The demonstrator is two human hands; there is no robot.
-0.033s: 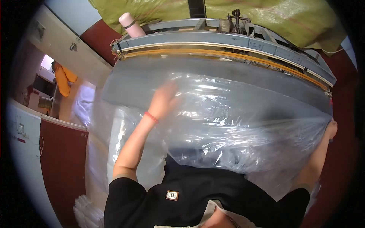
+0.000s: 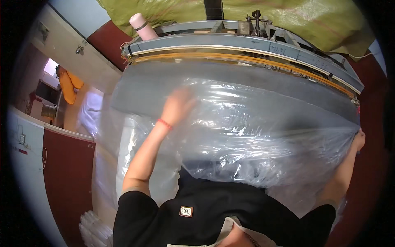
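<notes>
A wide sheet of clear, wrinkled plastic film [image 2: 230, 136] spreads over the grey work surface [image 2: 142, 88] and hangs down toward my body. At the far right, my right hand [image 2: 360, 140] is closed on the film's edge, and creases run from it across the sheet. My left hand [image 2: 177, 108], with a red bracelet on the wrist, is over the left end of the film. It is blurred, but its fingers look stretched out. Whether it touches the film I cannot tell.
A long metal frame [image 2: 197, 41] with orange strips [image 2: 230, 57] runs along the far side. A pink bottle [image 2: 143, 27] leans at its left end. Yellow-green sacking [image 2: 288, 18] lies behind. More film [image 2: 96, 226] is at lower left, near an open doorway [image 2: 61, 94].
My left hand, blurred, has shifted very slightly. My right hand and the film look the same.
</notes>
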